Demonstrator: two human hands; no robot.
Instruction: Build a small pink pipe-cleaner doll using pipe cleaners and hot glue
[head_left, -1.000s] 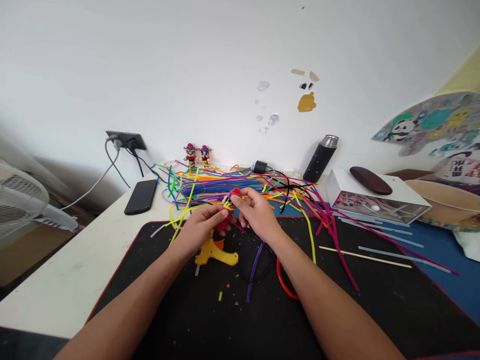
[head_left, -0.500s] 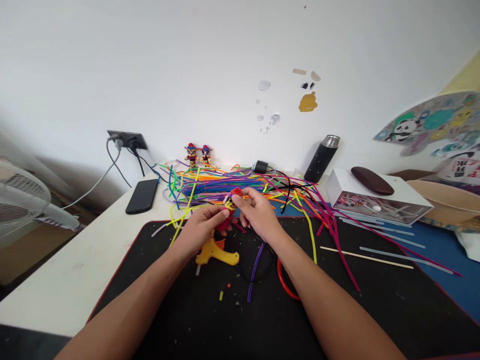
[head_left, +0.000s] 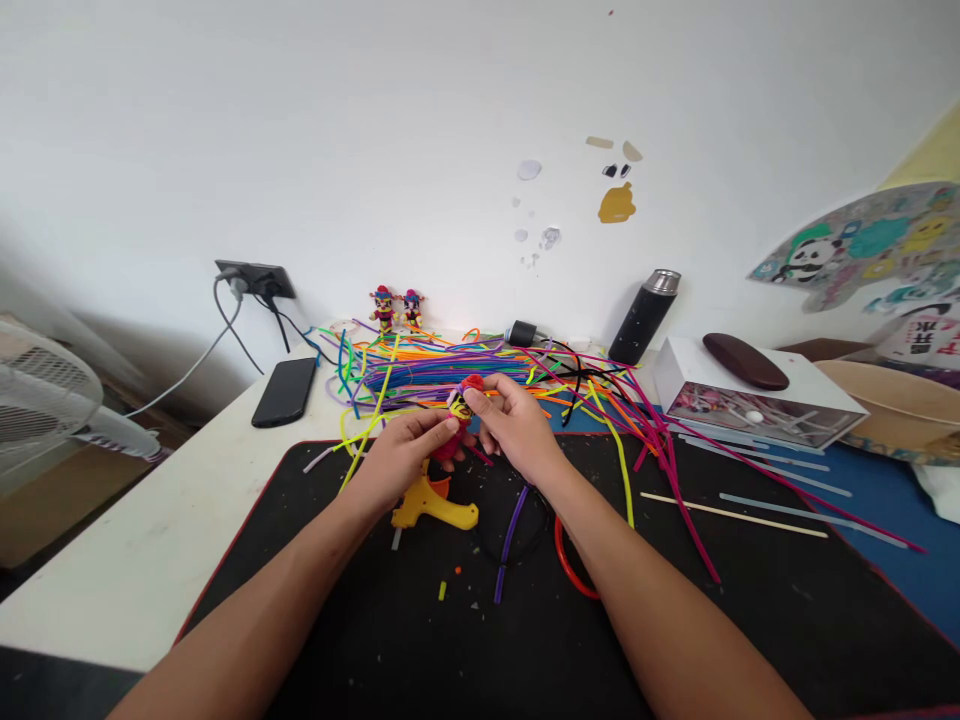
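Observation:
A small pipe-cleaner figure point(head_left: 459, 408), red and yellow with a red top, is held between both hands above the black mat point(head_left: 420, 640). My left hand point(head_left: 401, 455) pinches its lower red body. My right hand point(head_left: 514, 425) grips its head with closed fingers. A yellow glue gun point(head_left: 433, 510) lies on the mat just under my left hand. Behind the hands spreads a pile of coloured pipe cleaners point(head_left: 450, 365).
Two finished figures point(head_left: 396, 306) stand by the wall. A black phone point(head_left: 285, 391) lies at the left, a black flask point(head_left: 643, 316) and a white box point(head_left: 750, 395) at the right. Purple, red and black pipe-cleaner pieces point(head_left: 517, 530) and thin sticks point(head_left: 735, 514) lie on the mat. A fan point(head_left: 45, 400) stands far left.

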